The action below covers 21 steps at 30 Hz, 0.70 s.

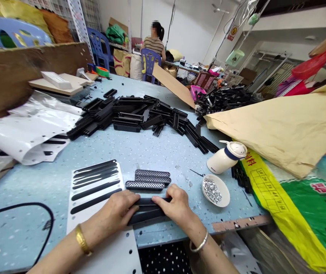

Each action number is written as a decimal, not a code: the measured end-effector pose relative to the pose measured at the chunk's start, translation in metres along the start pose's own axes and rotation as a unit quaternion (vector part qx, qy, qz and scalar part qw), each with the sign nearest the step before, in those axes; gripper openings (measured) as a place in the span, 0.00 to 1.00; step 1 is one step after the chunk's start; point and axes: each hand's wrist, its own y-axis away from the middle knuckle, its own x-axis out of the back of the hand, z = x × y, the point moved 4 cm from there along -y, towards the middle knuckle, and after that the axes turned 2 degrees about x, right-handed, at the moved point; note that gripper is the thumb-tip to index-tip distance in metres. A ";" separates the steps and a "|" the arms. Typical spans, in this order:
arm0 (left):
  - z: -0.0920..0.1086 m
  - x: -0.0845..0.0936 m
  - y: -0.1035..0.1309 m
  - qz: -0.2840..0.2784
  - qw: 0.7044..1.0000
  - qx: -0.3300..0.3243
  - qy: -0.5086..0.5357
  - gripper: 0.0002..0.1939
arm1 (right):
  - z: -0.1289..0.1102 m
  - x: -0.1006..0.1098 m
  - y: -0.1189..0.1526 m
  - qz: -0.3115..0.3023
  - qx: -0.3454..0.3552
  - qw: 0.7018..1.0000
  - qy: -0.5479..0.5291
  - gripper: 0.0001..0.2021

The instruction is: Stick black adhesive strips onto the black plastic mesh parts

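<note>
Currently, a person (153,43) is sitting beyond your blue tabletop (100,148). Near its edge, your left hand (122,207) and right hand (177,201) are grasping black strips (148,217). Rightward, a bowl (225,192) is holding silvery pieces (212,190).

- Left hand (120,208) and right hand (176,203): fingers (157,199) on the black pieces (145,219) between them.
- Three lattice-faced bars (145,185) just beyond, on the blue surface (100,149).
- White sheet (94,219) bearing black strips (97,189), by the left hand.
- Bowl (225,192) of silvery parts (212,191), near a cream bottle (221,160).
</note>
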 end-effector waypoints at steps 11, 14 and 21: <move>-0.002 0.032 0.029 0.100 0.993 0.057 -0.008 0.19 | 0.012 0.028 0.009 0.069 0.107 0.990 -0.061 0.18; -0.003 0.057 0.064 0.180 0.974 0.130 -0.035 0.15 | -0.016 0.045 0.019 0.103 0.143 0.980 -0.096 0.14; 0.001 0.055 0.172 0.173 0.933 0.315 -0.020 0.20 | -0.126 -0.016 0.081 -0.014 0.433 0.888 -0.157 0.09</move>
